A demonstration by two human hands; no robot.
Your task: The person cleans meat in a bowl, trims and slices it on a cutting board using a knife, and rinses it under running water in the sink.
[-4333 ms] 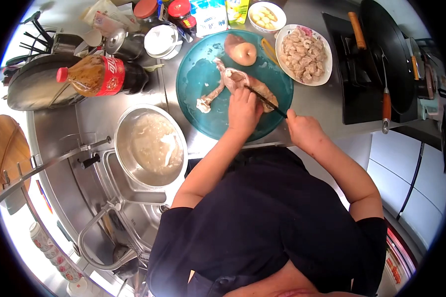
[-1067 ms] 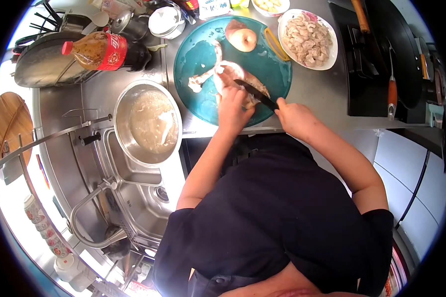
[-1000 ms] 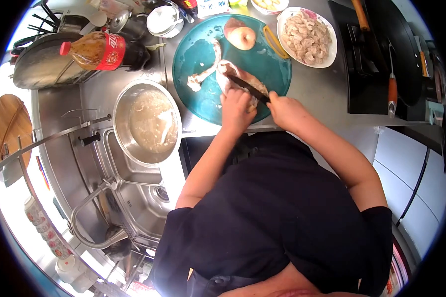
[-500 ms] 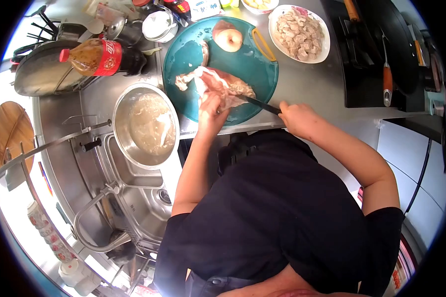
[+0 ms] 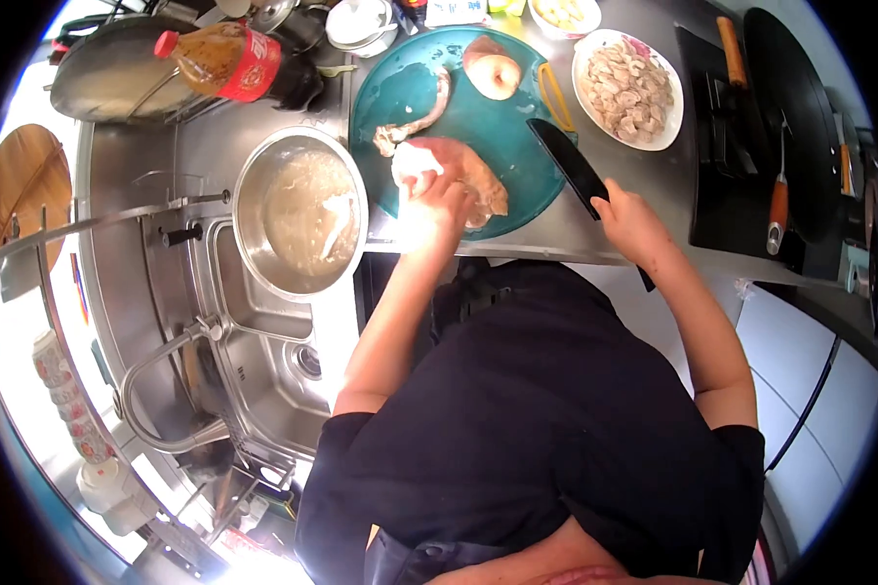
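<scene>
A large pale-pink piece of raw meat (image 5: 476, 183) lies near the front of the round teal cutting board (image 5: 517, 146). My left hand (image 5: 433, 210) has its fingers curled over the left side of the meat, against the board. In my right hand (image 5: 636, 226) is a kitchen knife (image 5: 568, 168) with a broad dark blade. Its tip points up and left over the board's right edge, apart from the meat. Behind the meat lies a long bony strip (image 5: 431, 115), and a round cut of meat (image 5: 492, 70) sits at the back.
Left of the board, a steel bowl (image 5: 246, 185) of cloudy water holds a pale piece. Beyond it are a sink (image 5: 263, 385) and a cola bottle (image 5: 249, 66). A plate (image 5: 675, 129) of meat chunks stands right of the board, near a stove (image 5: 712, 185) and wok (image 5: 785, 107).
My right hand has drawn the knife away from the meat and raised it to the right. My left hand has shifted onto the meat, which now lies differently. The whole view has shifted slightly.
</scene>
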